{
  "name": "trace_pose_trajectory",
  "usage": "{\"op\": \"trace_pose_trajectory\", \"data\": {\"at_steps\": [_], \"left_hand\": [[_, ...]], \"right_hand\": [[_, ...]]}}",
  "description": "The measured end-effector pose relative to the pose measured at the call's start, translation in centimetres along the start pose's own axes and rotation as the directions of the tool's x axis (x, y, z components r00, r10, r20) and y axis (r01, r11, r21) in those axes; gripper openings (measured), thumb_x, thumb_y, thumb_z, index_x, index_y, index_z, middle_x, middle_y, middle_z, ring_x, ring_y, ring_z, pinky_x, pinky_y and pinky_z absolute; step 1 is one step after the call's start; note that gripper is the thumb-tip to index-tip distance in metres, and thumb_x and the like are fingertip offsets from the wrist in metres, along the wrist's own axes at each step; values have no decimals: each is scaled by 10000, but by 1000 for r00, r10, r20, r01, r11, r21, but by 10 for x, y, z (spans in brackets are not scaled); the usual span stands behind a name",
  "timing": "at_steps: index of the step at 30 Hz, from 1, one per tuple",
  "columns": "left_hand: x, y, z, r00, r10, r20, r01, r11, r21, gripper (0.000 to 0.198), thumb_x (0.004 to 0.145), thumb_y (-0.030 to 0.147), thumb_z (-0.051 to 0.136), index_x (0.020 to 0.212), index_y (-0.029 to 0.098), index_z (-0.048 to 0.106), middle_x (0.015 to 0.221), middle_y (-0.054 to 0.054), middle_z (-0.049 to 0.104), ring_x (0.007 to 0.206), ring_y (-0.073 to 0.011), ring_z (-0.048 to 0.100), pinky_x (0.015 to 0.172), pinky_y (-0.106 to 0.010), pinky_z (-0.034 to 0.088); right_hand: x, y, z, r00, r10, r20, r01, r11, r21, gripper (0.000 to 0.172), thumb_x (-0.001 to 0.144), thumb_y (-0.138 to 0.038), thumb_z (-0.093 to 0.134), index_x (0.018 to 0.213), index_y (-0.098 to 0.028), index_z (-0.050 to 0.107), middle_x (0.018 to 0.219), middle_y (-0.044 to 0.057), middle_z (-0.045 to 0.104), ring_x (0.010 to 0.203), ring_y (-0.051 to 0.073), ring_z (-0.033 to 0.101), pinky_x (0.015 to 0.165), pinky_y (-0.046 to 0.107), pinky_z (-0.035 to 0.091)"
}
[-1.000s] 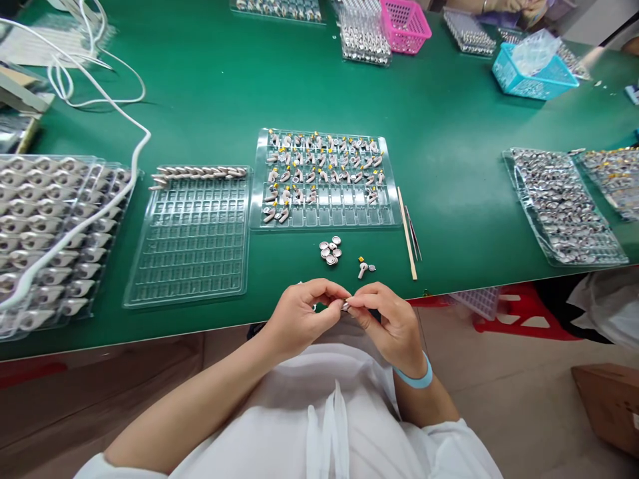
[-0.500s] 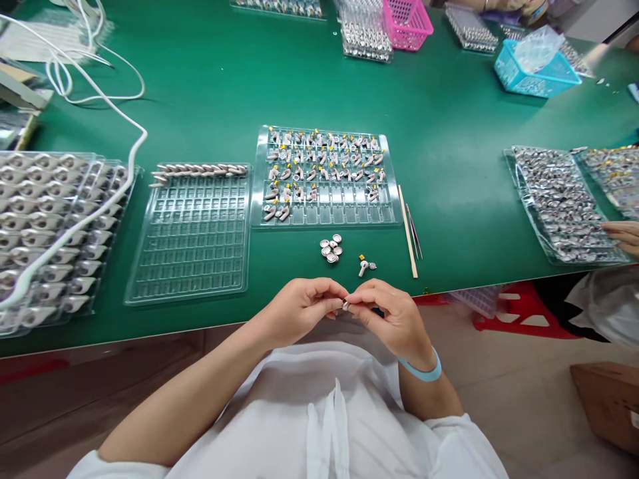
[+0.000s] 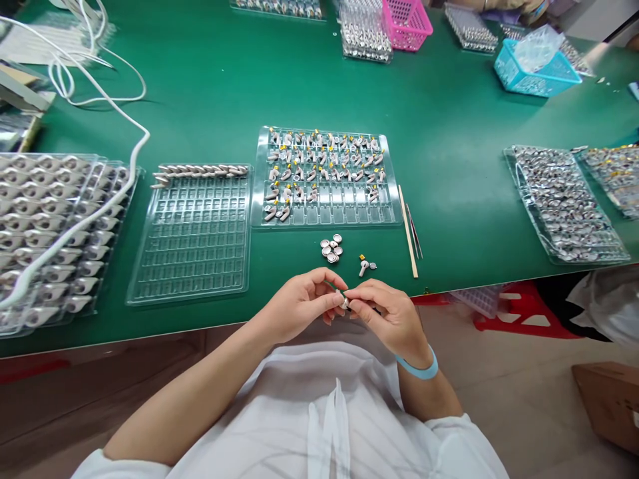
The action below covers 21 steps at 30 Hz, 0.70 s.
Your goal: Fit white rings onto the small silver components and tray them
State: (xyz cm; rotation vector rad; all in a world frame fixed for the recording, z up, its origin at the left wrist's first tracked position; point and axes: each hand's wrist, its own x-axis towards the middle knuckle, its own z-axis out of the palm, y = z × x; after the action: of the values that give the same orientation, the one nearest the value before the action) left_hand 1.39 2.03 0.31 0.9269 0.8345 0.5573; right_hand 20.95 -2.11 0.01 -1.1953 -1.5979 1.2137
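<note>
Lower centre of frame, at worktop (image 3: 449, 133) edge: left hand (image 3: 298, 307) & right hand (image 3: 390, 317) are meeting, fingers of both pinching small earbud part (image 3: 344, 301) btwn tips, equally near. Its long axis is too small to tell. Loose earbud shell (image 3: 363, 267) is lying just above.

Desk (image 3: 449, 133): matt green mat. Trays (image 3: 194, 233): clear glossy plastic. Round caps (image 3: 331, 249): shiny metal. Stick (image 3: 407, 231): pale wood. Pink basket (image 3: 407, 23): plastic mesh.

Hands shuffle on the part; neighbour's hand gone
The left hand (image 3: 299, 306) has lifted and spread its fingers slightly, and the right hand (image 3: 387, 316) has edged in over the part (image 3: 343, 300). A co-worker's hand, briefly at the right tray (image 3: 564, 199), has withdrawn.
</note>
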Motion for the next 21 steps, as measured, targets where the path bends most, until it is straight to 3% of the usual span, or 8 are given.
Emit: {"op": "trace_pose_trajectory", "data": {"at_steps": [8,15,19,21], "left_hand": [[0,-3,1,999,-35,-38,28,985,-170,240,821,289,733,908,135,571,671,7,688,575,-80,601,556,-197,543],[1,-6,5,996,46,-79,-60,983,-174,194,825,284,729,837,136,604,689,5,691,616,-94,647,592,-197,558],[-3,-9,9,985,135,-105,-142,988,-67,160,795,212,746,921,148,671,789,-15,723,707,-125,693,695,-240,589],[-4,-12,9,953,270,-141,-254,960,118,113,813,175,717,925,162,707,794,-24,731,731,-138,700,710,-253,589]], "right_hand": [[-1,4,9,976,-197,-91,185,974,-132,272,877,-151,643,1136,-228,673,940,51,694,831,145,647,710,282,556],[-1,8,15,977,-142,-160,129,988,-90,195,881,-170,623,1054,-226,691,900,49,710,791,155,664,681,283,578],[-2,11,20,969,-77,-233,75,997,-18,189,883,-157,601,1020,-238,702,924,46,695,801,152,669,675,266,592],[-3,13,22,968,-54,-244,58,998,7,191,884,-160,603,1023,-243,705,926,45,691,801,152,672,683,267,594]]}}
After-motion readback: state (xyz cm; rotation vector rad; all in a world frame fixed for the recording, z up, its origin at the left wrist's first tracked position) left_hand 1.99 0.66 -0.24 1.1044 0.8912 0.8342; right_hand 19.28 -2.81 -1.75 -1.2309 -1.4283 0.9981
